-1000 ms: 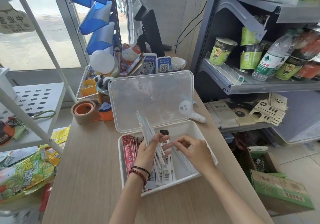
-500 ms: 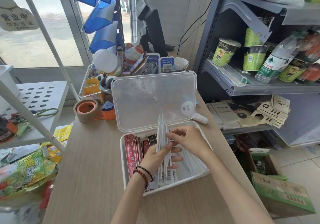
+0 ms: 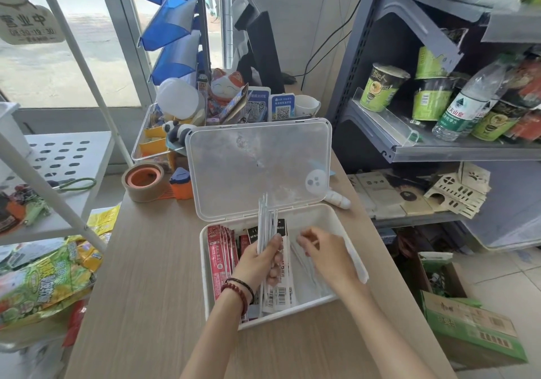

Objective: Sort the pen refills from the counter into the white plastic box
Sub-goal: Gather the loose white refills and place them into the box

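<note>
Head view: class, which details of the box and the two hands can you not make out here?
Refill bundle count, head view: thin sleeves overlap in the left hand.
Right hand fingers, head view: blurred, so a pinch is unclear.
White plastic box floor, head view: both hands cover its middle.
Red packets print: too small.

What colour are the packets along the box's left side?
The packets are red with white print; head view.

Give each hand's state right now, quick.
Left hand: grips a bundle of white refills.
Right hand: fingers curled over the white box; a hold cannot be told.
</note>
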### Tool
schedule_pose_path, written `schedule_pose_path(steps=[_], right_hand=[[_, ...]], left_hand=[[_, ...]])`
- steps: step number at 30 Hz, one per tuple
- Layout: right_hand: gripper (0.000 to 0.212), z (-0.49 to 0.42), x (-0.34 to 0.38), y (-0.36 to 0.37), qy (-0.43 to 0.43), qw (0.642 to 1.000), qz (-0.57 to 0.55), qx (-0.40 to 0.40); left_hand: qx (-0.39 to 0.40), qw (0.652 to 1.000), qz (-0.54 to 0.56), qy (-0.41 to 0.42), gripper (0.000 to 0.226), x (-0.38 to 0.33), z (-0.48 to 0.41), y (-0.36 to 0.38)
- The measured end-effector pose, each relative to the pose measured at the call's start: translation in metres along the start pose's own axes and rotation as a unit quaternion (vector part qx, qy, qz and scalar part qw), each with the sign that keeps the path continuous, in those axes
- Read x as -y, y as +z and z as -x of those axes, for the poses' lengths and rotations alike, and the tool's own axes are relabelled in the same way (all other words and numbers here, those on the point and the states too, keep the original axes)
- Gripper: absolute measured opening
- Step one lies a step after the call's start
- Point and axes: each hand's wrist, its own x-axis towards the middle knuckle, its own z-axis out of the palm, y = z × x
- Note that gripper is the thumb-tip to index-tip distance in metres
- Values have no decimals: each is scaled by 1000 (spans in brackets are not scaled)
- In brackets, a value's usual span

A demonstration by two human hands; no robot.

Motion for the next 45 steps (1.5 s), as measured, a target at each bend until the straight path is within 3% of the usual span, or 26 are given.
schedule_pose_path(steps=[3,9,16,23,45], right_hand=[[17,3,-5,7,19,995,95,24],[16,2,-12,8,48,995,81,-34],[17,7,-4,-1,-2,988,-148,-45],[16,14,3,-4,-69,985,-160,-16],[15,13,5,-6,-27,969,-244,-22]], left_hand=[[-12,1000,19,-7,29,-1,-1,1],[3,1000,7,3,24,-1,0,0],[24,999,-21,9,23,-3,1,2],[59,996,-66,2,32,-6,6,8],[81,997,-5,-8,29,-4,5,6]])
